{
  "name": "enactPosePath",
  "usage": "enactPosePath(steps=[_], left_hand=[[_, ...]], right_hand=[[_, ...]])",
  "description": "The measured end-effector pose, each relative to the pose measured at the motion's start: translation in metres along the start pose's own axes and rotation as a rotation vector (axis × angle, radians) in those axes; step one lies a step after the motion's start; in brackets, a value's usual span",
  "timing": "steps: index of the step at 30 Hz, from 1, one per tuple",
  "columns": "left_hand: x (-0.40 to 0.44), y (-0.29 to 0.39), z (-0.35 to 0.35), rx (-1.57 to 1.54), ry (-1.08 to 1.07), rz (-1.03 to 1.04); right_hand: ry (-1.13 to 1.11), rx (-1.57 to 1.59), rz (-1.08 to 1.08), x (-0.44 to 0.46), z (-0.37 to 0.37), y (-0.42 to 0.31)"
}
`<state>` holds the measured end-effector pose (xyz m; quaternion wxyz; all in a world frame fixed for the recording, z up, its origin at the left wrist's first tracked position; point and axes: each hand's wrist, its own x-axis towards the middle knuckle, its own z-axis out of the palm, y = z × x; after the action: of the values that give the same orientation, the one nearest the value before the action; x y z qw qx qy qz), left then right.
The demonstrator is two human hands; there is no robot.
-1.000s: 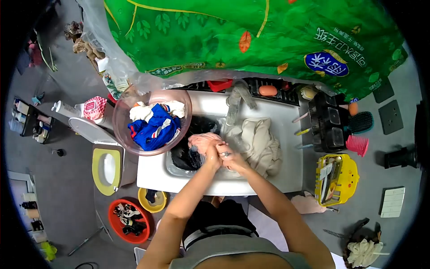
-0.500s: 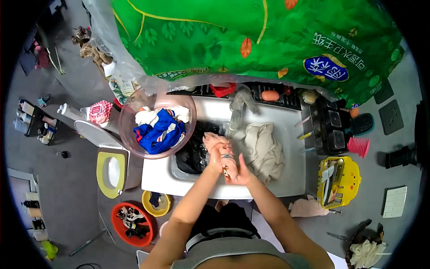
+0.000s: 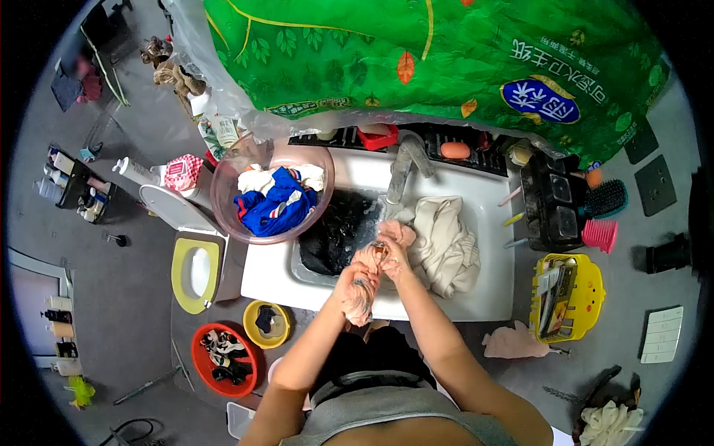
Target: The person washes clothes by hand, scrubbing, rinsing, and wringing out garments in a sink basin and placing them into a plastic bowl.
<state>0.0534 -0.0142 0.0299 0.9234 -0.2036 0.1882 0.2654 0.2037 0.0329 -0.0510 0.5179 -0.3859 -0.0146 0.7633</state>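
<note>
Pink cloth [image 3: 360, 305] — left hand [image 3: 347, 284], right hand [image 3: 394, 260] gripping.

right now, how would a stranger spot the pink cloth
Start at the white sink, below the green package in the view. At its near side, the left hand and right hand grip the bunched pink cloth. Unlike the black fabric and cream cloth lying in the sink, it is pink and held.

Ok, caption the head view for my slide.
Left fingers and right fingers grip bunched pink cloth at a white sink, cream fabric lying in it.
</note>
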Motion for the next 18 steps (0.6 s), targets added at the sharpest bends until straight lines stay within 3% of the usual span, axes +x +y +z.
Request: enactPosePath(steps=[1,2,4,6,9,11,12,14,15,16,18], left_hand=[[0.003,0.008,-0.004,0.156,0.173,0.011],[0.013,0.010,-0.008,0.462,0.239,0.210],[0.020,-0.008,0.012,0.681,0.455,0.486],[0.044,-0.018,0.002,0.836,0.552,0.804],[0.069,-0.010,-0.036,1.413,0.668,0.855],[0.052,-0.034,-0.008,1.643,0.834,0.896],[0.052,-0.040,-0.008,1.711,0.880,0.906],[0.049,-0.050,-0.004,1.778,0.966,0.905],[0.049,-0.054,-0.006,1.751,0.863,0.975],[0.048,-0.058,-0.009,1.722,0.762,1.041],[0.047,-0.058,-0.010,1.700,0.630,1.078]], right_hand=[[0.024,-0.146,-0.140,-0.003,0.004,-0.001],[0.045,-0.293,-0.283,-0.004,0.010,0.000],[-0.039,-0.467,-0.619,0.016,-0.004,0.008],[0.118,-0.762,-0.963,0.034,-0.009,0.009],[0.287,-1.153,-0.927,0.014,-0.003,-0.005],[0.378,-1.495,-0.768,-0.017,0.013,-0.019],[0.373,-1.507,-0.877,-0.018,0.012,-0.020],[0.280,-1.295,-0.682,-0.021,0.008,-0.023],[0.232,-1.190,-0.585,-0.023,0.007,-0.026],[0.124,-0.796,-0.165,-0.025,0.004,-0.032],[0.111,-0.632,-0.258,-0.035,0.001,-0.028]])
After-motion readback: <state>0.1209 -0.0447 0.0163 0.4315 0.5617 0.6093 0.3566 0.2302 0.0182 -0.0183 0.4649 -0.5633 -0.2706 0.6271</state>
